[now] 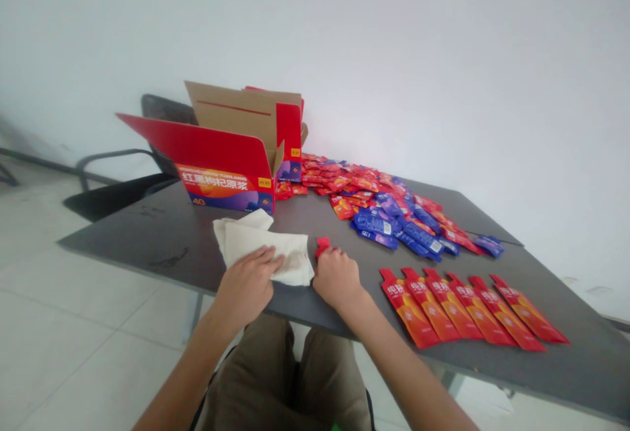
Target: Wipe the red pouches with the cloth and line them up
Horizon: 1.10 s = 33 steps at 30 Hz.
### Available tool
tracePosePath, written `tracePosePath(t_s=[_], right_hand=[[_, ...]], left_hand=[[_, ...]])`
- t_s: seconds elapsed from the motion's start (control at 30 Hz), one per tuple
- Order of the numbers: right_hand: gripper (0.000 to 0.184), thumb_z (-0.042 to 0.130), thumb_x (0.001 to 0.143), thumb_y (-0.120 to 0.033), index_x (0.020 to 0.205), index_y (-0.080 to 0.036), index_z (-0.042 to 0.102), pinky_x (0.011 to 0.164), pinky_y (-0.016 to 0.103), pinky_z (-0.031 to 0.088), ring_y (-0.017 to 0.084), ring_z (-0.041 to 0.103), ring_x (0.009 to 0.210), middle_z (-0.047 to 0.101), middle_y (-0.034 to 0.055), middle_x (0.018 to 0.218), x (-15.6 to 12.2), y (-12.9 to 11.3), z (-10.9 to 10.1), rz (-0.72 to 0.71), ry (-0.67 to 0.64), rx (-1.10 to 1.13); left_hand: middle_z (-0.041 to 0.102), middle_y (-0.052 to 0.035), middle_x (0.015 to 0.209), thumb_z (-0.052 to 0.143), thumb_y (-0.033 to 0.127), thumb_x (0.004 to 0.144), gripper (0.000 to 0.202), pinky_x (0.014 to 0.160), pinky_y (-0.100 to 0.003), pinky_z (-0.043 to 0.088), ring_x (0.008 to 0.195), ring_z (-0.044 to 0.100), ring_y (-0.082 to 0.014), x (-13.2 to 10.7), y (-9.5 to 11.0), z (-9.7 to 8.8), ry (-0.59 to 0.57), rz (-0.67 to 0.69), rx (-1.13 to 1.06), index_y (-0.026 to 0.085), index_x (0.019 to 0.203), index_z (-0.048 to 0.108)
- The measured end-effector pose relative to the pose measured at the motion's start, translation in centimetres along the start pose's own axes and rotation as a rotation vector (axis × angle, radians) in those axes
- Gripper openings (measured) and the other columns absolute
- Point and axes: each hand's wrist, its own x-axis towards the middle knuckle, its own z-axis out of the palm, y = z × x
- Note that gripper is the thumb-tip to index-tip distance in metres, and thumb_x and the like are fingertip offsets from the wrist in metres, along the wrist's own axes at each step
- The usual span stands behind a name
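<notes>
My left hand [251, 280] lies with its fingers stretched out on a folded white cloth [266, 237] near the table's front edge. Just right of the cloth, my right hand [337, 277] is closed around a red sachet [323, 243]. Only the sachet's capped end shows above the fist; the rest is hidden. To the right, several red-and-orange sachets [455, 303] lie slanted in a neat row, caps pointing away from me.
A red carton [231, 185] with raised flaps stands at the back left, a second carton [290, 129] behind it. A heap of red sachets [344, 178] and blue sachets [418, 231] spreads across the grey table [162, 234]. Behind the left edge is a black chair [113, 195].
</notes>
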Motion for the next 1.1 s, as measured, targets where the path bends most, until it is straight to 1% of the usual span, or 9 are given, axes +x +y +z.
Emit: tracePosePath(t_s=[0.2, 0.3, 0.4, 0.5, 0.67, 0.77, 0.87, 0.97, 1.1], right_hand=[[0.04, 0.044, 0.079, 0.002, 0.116, 0.0, 0.06, 0.075, 0.04, 0.05, 0.034, 0.068, 0.091, 0.069, 0.0254, 0.092, 0.1, 1.2, -0.5, 0.022, 0.018, 0.049], [0.033, 0.043, 0.083, -0.004, 0.107, -0.006, 0.065, 0.074, 0.038, 0.049, 0.032, 0.069, 0.088, 0.07, 0.022, 0.091, 0.3, 3.7, -0.9, 0.071, 0.051, 0.165], [0.024, 0.047, 0.084, -0.015, 0.091, -0.012, 0.07, 0.07, 0.03, 0.051, 0.025, 0.07, 0.08, 0.073, 0.0124, 0.081, 0.5, 6.2, -0.5, 0.098, 0.06, 0.351], [0.031, 0.049, 0.084, -0.02, 0.107, -0.011, 0.068, 0.067, 0.027, 0.054, 0.021, 0.071, 0.079, 0.075, 0.0088, 0.084, 0.0, 7.3, 0.8, 0.141, 0.092, 0.535], [0.044, 0.049, 0.084, -0.025, 0.123, -0.007, 0.06, 0.084, 0.034, 0.056, 0.023, 0.07, 0.094, 0.072, 0.0146, 0.104, -3.0, 6.2, 2.5, 0.168, 0.235, 0.712], [0.044, 0.052, 0.084, -0.028, 0.124, -0.009, 0.06, 0.1, 0.043, 0.048, 0.026, 0.061, 0.115, 0.063, 0.0165, 0.125, -5.4, 5.1, 2.7, 0.035, 0.311, 0.693], [0.051, 0.055, 0.085, -0.03, 0.133, -0.013, 0.053, 0.11, 0.044, 0.039, 0.026, 0.047, 0.131, 0.049, 0.0139, 0.142, -7.1, 4.4, 3.0, -0.102, 0.256, 0.648], [0.052, 0.053, 0.087, -0.028, 0.137, -0.013, 0.049, 0.111, 0.044, 0.037, 0.026, 0.043, 0.134, 0.046, 0.0137, 0.144, -7.9, 3.9, 3.3, -0.099, 0.246, 0.614], [0.041, 0.055, 0.085, -0.023, 0.125, -0.015, 0.058, 0.104, 0.044, 0.044, 0.028, 0.051, 0.126, 0.058, 0.0144, 0.132, -8.4, 3.0, 3.5, -0.042, 0.287, 0.585]], left_hand=[[0.058, -0.0107, 0.134, 0.041, 0.001, 0.073, 0.059, 0.11, -0.037, 0.037, 0.129, 0.05, -0.0223, -0.2, -0.2, 0.3, 0.005, -0.001, -0.04, 0.016, 0.126, 0.062], [0.057, -0.0104, 0.135, 0.041, 0.001, 0.073, 0.059, 0.11, -0.037, 0.037, 0.129, 0.049, -0.0221, -0.2, -0.2, 0.2, 0.0, -0.012, -0.053, 0.016, 0.126, 0.062], [0.057, -0.0111, 0.136, 0.041, 0.001, 0.073, 0.06, 0.11, -0.038, 0.037, 0.13, 0.049, -0.0226, -0.1, -0.1, 0.2, -0.003, -0.023, -0.063, 0.015, 0.127, 0.062], [0.057, -0.0123, 0.135, 0.041, 0.001, 0.073, 0.059, 0.11, -0.038, 0.037, 0.13, 0.049, -0.0233, -0.1, 0.0, 0.1, -0.004, -0.03, -0.074, 0.014, 0.126, 0.062], [0.057, -0.0124, 0.135, 0.042, 0.001, 0.073, 0.057, 0.109, -0.039, 0.038, 0.128, 0.05, -0.024, 0.0, 0.3, 0.2, 0.01, -0.037, -0.062, 0.014, 0.125, 0.063], [0.059, -0.0113, 0.133, 0.043, 0.003, 0.074, 0.054, 0.109, -0.039, 0.039, 0.127, 0.052, -0.0241, 0.1, 0.4, 0.3, 0.042, -0.041, -0.067, 0.015, 0.122, 0.065], [0.062, -0.0069, 0.13, 0.042, 0.005, 0.077, 0.051, 0.105, -0.038, 0.043, 0.124, 0.054, -0.0229, 0.4, 0.7, -0.1, 0.057, -0.089, -0.132, 0.019, 0.119, 0.066], [0.063, -0.0005, 0.129, 0.04, 0.008, 0.081, 0.052, 0.099, -0.036, 0.048, 0.117, 0.06, -0.0207, 1.0, 1.8, -1.0, 0.059, -0.136, -0.242, 0.026, 0.124, 0.061], [0.063, 0.0015, 0.129, 0.039, 0.012, 0.087, 0.05, 0.098, -0.036, 0.048, 0.114, 0.062, -0.02, 2.0, 4.7, -1.5, 0.057, -0.058, -0.351, 0.029, 0.132, 0.053]])
